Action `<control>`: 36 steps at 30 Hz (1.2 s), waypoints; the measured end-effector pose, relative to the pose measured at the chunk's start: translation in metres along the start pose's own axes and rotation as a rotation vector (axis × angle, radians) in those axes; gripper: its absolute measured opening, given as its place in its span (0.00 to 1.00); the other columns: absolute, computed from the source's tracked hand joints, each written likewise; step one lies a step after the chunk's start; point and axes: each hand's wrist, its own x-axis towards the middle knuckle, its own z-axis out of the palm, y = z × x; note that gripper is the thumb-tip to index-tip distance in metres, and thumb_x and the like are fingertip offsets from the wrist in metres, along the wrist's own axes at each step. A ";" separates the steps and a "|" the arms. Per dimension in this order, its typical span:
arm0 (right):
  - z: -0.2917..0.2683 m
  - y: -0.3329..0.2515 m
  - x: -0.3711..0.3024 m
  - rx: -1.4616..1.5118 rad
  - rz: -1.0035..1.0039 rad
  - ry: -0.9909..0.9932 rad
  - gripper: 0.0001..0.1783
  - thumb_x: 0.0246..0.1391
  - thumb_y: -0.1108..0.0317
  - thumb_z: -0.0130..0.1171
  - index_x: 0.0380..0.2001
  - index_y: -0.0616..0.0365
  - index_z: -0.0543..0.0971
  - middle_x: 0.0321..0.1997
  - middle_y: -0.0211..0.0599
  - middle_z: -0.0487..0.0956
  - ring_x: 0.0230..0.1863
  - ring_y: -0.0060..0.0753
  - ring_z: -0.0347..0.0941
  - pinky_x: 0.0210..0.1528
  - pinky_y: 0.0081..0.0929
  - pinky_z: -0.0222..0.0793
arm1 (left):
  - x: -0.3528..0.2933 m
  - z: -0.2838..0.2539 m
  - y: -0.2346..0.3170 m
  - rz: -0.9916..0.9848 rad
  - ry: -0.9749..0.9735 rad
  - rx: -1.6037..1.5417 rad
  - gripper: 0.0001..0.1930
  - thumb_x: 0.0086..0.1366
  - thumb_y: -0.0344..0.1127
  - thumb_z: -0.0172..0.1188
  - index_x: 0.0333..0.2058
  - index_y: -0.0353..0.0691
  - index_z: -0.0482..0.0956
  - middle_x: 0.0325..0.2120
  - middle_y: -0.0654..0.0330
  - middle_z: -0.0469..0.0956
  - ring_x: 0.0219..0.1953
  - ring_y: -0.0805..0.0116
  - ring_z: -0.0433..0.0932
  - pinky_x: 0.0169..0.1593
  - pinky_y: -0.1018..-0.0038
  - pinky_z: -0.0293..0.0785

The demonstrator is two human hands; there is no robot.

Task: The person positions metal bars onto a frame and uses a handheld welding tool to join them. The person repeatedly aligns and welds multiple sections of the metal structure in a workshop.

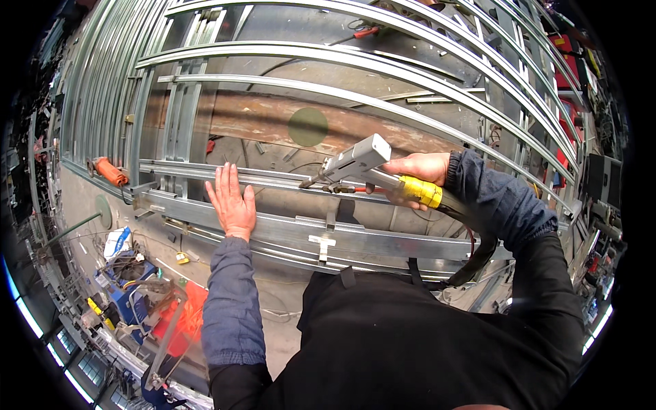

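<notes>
My right hand (pixel 425 166) is closed round the handle of a grey handheld welding gun (pixel 359 156). Its narrow nozzle points left and down, close to a thin metal rail (pixel 273 180); whether the tip touches the metal I cannot tell. Yellow tape (pixel 421 192) wraps the lower handle, where a thick dark cable (pixel 478 254) runs off towards my body. My left hand (pixel 234 205) lies with fingers stretched out across the rail and the wide metal beam (pixel 273 229) nearest me, left of the nozzle. It holds nothing.
Long metal bars (pixel 307 53) cross the frame beyond my hands, with upright bars (pixel 102 89) packed at the left. An orange grinder-like tool (pixel 111 171) rests on the frame's left edge. Below left stand a blue machine (pixel 130 294) and red-orange material (pixel 184 318).
</notes>
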 end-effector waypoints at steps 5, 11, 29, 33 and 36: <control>-0.008 -0.002 0.005 0.033 -0.002 -0.028 0.40 0.74 0.30 0.47 0.68 0.55 0.73 0.30 0.32 0.79 0.23 0.31 0.81 0.23 0.29 0.80 | 0.000 -0.001 0.000 0.020 -0.009 -0.024 0.39 0.73 0.45 0.57 0.79 0.46 0.58 0.77 0.62 0.63 0.81 0.56 0.55 0.83 0.43 0.36; -0.020 0.000 0.010 -0.012 -0.004 -0.124 0.41 0.73 0.26 0.44 0.72 0.43 0.73 0.33 0.30 0.77 0.26 0.27 0.81 0.23 0.28 0.80 | 0.001 -0.008 0.002 0.144 -0.027 0.000 0.35 0.69 0.45 0.62 0.75 0.56 0.69 0.77 0.62 0.64 0.81 0.54 0.56 0.82 0.39 0.37; -0.025 0.009 0.014 -0.046 0.045 -0.109 0.40 0.72 0.25 0.43 0.72 0.38 0.75 0.33 0.29 0.76 0.26 0.27 0.81 0.23 0.27 0.80 | 0.005 -0.009 0.000 0.144 -0.048 -0.033 0.31 0.65 0.58 0.71 0.66 0.63 0.81 0.77 0.58 0.62 0.81 0.50 0.54 0.81 0.39 0.35; -0.023 0.008 0.011 -0.059 0.044 -0.109 0.40 0.72 0.25 0.43 0.72 0.38 0.75 0.34 0.28 0.76 0.26 0.26 0.81 0.24 0.26 0.81 | 0.006 -0.005 -0.007 0.114 -0.024 -0.097 0.40 0.63 0.63 0.70 0.72 0.61 0.74 0.78 0.57 0.60 0.82 0.49 0.52 0.81 0.39 0.35; -0.022 0.008 0.009 -0.059 0.042 -0.119 0.40 0.72 0.25 0.42 0.72 0.38 0.75 0.34 0.28 0.76 0.26 0.26 0.81 0.24 0.26 0.81 | 0.005 -0.003 -0.007 0.103 -0.026 -0.099 0.42 0.64 0.66 0.68 0.74 0.59 0.71 0.79 0.56 0.59 0.82 0.49 0.50 0.81 0.39 0.35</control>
